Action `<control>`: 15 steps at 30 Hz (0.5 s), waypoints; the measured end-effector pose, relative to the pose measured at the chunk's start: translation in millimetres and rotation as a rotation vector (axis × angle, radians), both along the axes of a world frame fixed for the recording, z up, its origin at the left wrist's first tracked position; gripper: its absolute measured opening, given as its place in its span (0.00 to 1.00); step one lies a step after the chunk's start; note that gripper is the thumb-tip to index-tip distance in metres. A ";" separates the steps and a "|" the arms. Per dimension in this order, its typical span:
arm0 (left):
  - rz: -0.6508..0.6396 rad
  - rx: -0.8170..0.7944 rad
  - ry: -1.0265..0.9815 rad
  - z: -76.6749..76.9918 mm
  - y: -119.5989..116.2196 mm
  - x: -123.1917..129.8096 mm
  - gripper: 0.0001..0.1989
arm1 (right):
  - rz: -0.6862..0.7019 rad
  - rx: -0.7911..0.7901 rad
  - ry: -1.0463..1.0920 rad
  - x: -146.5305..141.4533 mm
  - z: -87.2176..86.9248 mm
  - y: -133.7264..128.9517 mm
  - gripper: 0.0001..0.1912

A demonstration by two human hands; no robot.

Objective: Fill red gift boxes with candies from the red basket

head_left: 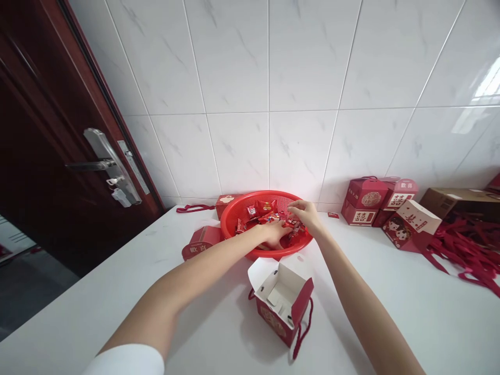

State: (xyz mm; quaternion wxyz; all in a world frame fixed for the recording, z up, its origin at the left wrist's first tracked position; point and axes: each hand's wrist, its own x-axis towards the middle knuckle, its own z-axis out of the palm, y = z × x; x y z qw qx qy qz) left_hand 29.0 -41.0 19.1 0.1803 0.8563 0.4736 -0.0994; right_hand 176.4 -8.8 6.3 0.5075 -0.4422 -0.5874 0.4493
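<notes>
A red plastic basket (234,205) holds several red-wrapped candies (266,207) in the middle of the head view. Inside it, my left hand (274,233) reaches down among the wrappers with its fingers apart. My right hand (305,214) is over the basket's right side, fingers bent and drawn together; whether a candy is between them cannot be made out. Nearer to me, between my forearms, an open red gift box (275,320) with a white inside and dark red cord handles stands upright on the white table (211,333). No candy shows inside it.
A closed red box (201,242) lies left of the basket, with another red box (226,204) behind it. Along the tiled wall at right stand several red boxes (365,200), a cardboard box (455,200) and a heap of red ribbons (469,250). A dark door (50,104) is at left.
</notes>
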 end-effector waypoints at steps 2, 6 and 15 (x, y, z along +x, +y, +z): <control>0.021 0.023 0.046 -6.4 8.3 4.4 0.48 | -0.005 -0.014 0.011 -0.7 -2.2 4.2 0.08; 0.021 0.053 0.039 -17.1 28.4 9.4 0.51 | 0.010 -0.033 0.018 -1.0 -2.7 4.5 0.06; 0.004 0.017 -0.093 -25.2 45.1 10.7 0.55 | 0.043 -0.082 -0.020 -3.1 -2.9 3.8 0.03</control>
